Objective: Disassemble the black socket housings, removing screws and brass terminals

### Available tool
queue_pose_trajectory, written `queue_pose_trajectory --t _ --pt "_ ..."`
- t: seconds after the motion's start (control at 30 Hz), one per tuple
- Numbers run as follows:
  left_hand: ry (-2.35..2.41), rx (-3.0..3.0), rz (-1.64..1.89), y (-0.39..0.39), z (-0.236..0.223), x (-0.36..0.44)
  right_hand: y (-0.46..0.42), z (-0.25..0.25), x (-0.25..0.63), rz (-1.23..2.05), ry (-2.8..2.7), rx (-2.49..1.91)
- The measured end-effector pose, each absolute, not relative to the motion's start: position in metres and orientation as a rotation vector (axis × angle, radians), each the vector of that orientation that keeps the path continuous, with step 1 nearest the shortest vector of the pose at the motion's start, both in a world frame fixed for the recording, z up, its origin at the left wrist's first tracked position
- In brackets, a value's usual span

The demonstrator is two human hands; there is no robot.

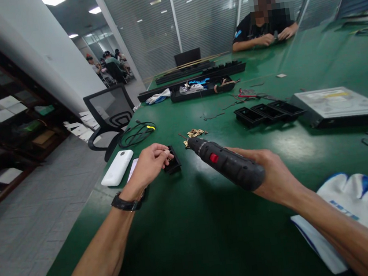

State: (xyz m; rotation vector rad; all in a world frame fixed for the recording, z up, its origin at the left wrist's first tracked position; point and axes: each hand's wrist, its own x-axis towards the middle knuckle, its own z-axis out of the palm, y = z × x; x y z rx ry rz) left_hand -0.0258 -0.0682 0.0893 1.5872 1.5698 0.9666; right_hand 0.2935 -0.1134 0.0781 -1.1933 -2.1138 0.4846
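My right hand is wrapped around a black cordless screwdriver with a red switch. Its thin bit points left and away, above the green table. My left hand is pinched at the fingertips over a small black open box. Between those fingers is a small brass-coloured piece, mostly hidden. Just beyond the screwdriver's tip lies a little pile of brass-coloured hardware. A phone lies partly under my left wrist, beside a white power bank.
Several black trays stand in a row at the right, beside a flat metal case. White-and-blue gloves lie near my right forearm. A coiled black cable is at the left edge. Across the table sits another person.
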Motion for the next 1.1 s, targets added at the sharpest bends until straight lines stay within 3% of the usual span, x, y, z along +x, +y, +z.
queue_pose_trajectory --t 0.53,0.8,1.1 --pt "1.626 1.514 0.986 -0.066 0.086 -0.033 -0.115 0.078 0.294 0.464 -2.117 -1.203" --pt "1.664 1.696 0.776 -0.060 0.082 -0.040 -0.113 0.075 0.294 0.468 -2.134 -1.195" --pt "1.782 2.048 0.791 -0.059 0.075 -0.037 -0.115 0.077 0.294 0.480 -2.137 -1.228"
